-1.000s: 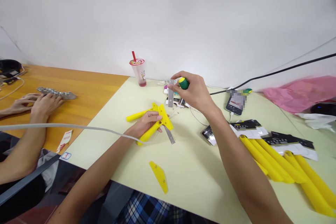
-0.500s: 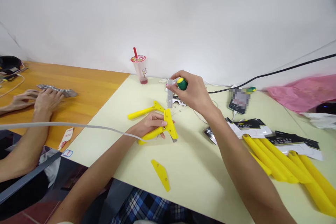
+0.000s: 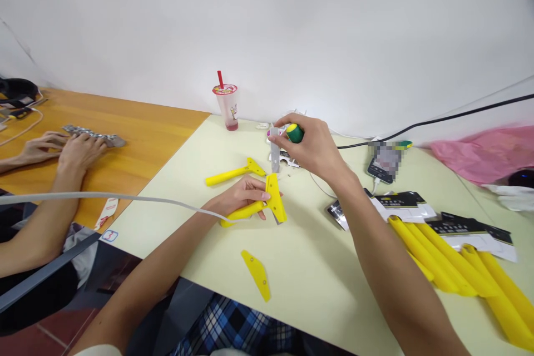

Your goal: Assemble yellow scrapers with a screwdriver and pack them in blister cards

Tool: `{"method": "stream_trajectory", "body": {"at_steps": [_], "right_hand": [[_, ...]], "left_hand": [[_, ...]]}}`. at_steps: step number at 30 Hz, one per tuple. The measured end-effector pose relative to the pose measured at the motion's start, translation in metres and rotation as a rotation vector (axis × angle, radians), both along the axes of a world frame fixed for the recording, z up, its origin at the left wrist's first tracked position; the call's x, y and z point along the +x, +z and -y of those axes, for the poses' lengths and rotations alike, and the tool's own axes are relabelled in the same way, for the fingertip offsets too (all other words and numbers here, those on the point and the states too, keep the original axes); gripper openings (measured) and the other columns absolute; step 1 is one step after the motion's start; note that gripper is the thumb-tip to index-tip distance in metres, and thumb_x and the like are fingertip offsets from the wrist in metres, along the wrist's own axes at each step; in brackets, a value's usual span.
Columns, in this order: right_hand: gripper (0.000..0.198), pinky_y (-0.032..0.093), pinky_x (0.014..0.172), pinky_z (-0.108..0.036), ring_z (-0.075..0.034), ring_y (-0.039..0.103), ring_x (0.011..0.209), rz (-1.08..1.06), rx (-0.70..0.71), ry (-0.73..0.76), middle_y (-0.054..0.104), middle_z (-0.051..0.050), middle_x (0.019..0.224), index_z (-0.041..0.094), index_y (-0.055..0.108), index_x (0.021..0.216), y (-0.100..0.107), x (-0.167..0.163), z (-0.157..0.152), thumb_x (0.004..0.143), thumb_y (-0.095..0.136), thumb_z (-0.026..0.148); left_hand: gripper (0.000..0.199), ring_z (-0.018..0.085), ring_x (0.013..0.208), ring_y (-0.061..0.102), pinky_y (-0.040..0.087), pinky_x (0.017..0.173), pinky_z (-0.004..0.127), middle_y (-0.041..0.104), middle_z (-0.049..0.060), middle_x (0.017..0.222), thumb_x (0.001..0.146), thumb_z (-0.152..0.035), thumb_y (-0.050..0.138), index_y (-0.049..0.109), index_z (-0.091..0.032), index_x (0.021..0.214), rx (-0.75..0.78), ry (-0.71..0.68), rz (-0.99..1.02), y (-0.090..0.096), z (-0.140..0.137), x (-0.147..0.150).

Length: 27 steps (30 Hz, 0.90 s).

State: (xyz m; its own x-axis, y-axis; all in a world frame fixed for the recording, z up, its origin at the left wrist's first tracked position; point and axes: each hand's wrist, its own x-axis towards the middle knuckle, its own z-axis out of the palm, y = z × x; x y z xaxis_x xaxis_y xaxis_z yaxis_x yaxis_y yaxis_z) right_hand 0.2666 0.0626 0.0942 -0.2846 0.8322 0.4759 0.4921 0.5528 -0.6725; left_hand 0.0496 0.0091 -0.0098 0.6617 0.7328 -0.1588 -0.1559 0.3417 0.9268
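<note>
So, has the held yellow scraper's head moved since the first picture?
Yes: judged against the drink cup, the scraper head has shifted slightly right and toward the wearer.

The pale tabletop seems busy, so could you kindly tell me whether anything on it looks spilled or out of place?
Nothing looks spilled: the drink cup stands upright. It seems out of place, though, sharing the tabletop with a loose yellow piece.

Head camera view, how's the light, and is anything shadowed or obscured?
Head view: light on the plain white wall is soft, with a darkened top right corner; head view: a faint shadow falls on the pale cream tabletop beside the right forearm; head view: mosaic blocks cover much of the black smartphone; head view: no strong glare on the flat grey metal blade in the right hand.
</note>
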Motion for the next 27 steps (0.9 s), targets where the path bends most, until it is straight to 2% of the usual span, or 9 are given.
{"method": "stream_trajectory", "body": {"at_steps": [4,10,16,21,27], "right_hand": [[0.022,0.045,0.072,-0.032,-0.016,0.054,0.067,0.009,0.006,0.000,0.069,0.000,0.077,0.021,0.079,0.106,0.0020,0.0026,0.0005,0.093,0.078,0.039],[0.020,0.045,0.071,-0.032,-0.016,0.057,0.066,0.022,-0.010,0.003,0.071,0.000,0.078,0.022,0.079,0.105,0.0030,0.0018,0.0016,0.093,0.078,0.038],[0.019,0.043,0.069,-0.032,-0.017,0.055,0.068,0.069,-0.066,0.046,0.070,0.000,0.077,0.022,0.079,0.103,-0.0014,-0.0042,0.0040,0.093,0.077,0.038],[0.019,0.045,0.070,-0.032,-0.018,0.059,0.075,0.096,-0.106,0.099,0.072,-0.003,0.084,0.020,0.079,0.102,-0.0033,-0.0062,0.0041,0.091,0.078,0.035],[0.017,0.046,0.070,-0.032,-0.018,0.058,0.075,0.108,-0.129,0.098,0.069,-0.002,0.082,0.020,0.079,0.102,0.0006,-0.0036,0.0051,0.093,0.076,0.033]], "left_hand": [[0.032,0.024,0.087,0.076,0.068,0.061,0.030,0.082,0.019,0.112,0.081,-0.041,0.092,0.089,-0.013,0.097,-0.001,0.014,-0.017,-0.0004,0.0005,0.0010],[0.036,0.021,0.080,0.074,0.067,0.060,0.029,0.081,0.016,0.098,0.080,-0.042,0.092,0.088,-0.013,0.102,-0.008,0.043,-0.008,-0.0007,-0.0017,0.0009],[0.034,0.022,0.081,0.075,0.067,0.060,0.030,0.082,0.017,0.106,0.078,-0.041,0.093,0.087,-0.012,0.095,0.008,0.061,0.003,-0.0033,-0.0049,-0.0009],[0.034,0.025,0.080,0.078,0.067,0.060,0.031,0.082,0.019,0.107,0.079,-0.043,0.093,0.088,-0.013,0.093,-0.002,0.033,-0.009,-0.0052,-0.0041,0.0004],[0.035,0.023,0.085,0.076,0.067,0.061,0.030,0.081,0.019,0.122,0.082,-0.043,0.091,0.089,-0.014,0.102,0.015,0.036,-0.041,-0.0046,-0.0032,0.0009]]}}
